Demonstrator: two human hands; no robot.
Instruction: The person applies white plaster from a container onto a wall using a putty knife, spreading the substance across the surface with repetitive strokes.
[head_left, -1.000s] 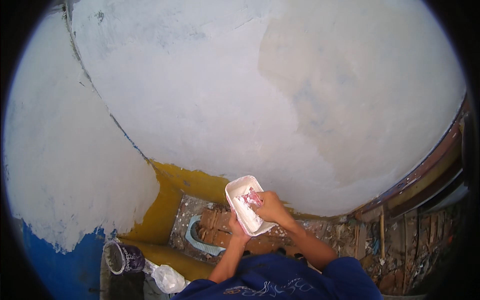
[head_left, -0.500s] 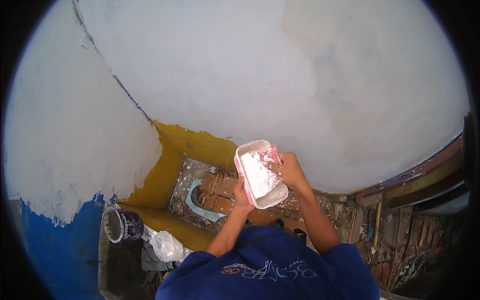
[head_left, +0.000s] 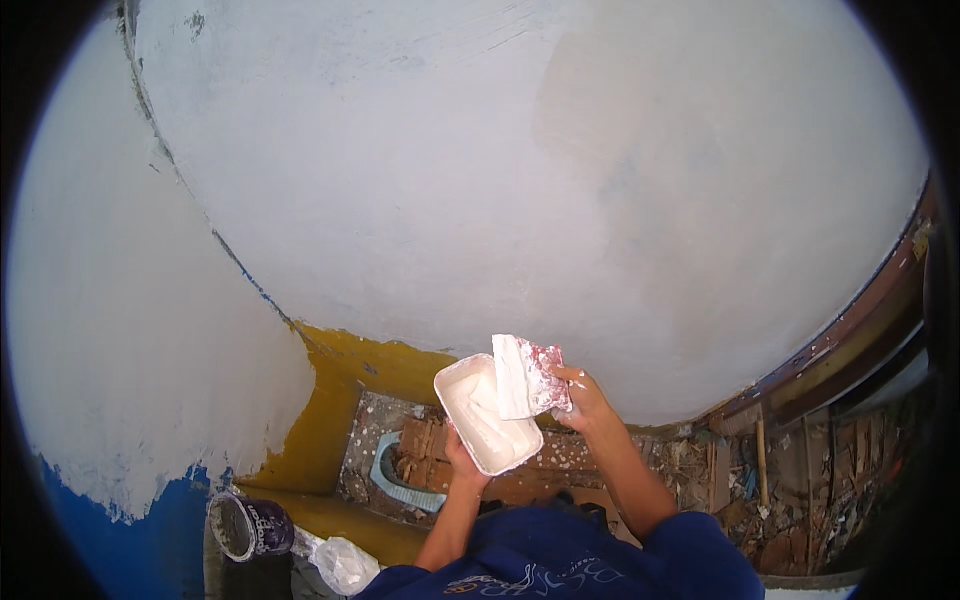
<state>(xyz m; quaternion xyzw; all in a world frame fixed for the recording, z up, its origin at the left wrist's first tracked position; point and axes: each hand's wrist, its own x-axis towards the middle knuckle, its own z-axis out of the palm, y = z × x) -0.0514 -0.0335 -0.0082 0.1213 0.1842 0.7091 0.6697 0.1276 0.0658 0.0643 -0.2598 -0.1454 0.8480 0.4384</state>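
Observation:
My left hand (head_left: pixel 464 460) grips a white rectangular tub (head_left: pixel 449 403) from its lower left side, tilted so its inside shows. White putty (head_left: pixel 488 428) coats the tub's floor. A red flat putty spreader (head_left: pixel 545 378), smeared white, is pinched in my right hand (head_left: pixel 588 402). A thick band of putty lies along its left edge. The spreader hovers at the tub's upper right rim, overlapping it; whether they touch I cannot tell. In front stands a large wall (head_left: pixel 420 190) with uneven white and greyish patches.
Low on the wall is bare mustard paint (head_left: pixel 345 385); blue paint (head_left: pixel 120 550) shows at left. A dark bucket (head_left: pixel 268 528) and a clear plastic bag (head_left: pixel 345 565) sit lower left. Below lies a light-blue curved basin (head_left: pixel 382 468) with boards. Rubble and a wooden stick (head_left: pixel 763 465) lie right.
The spreader has come up out of the tub to its right side, now carrying putty along its edge. Tub and both hands sit lower in view, and the tub has shifted left.

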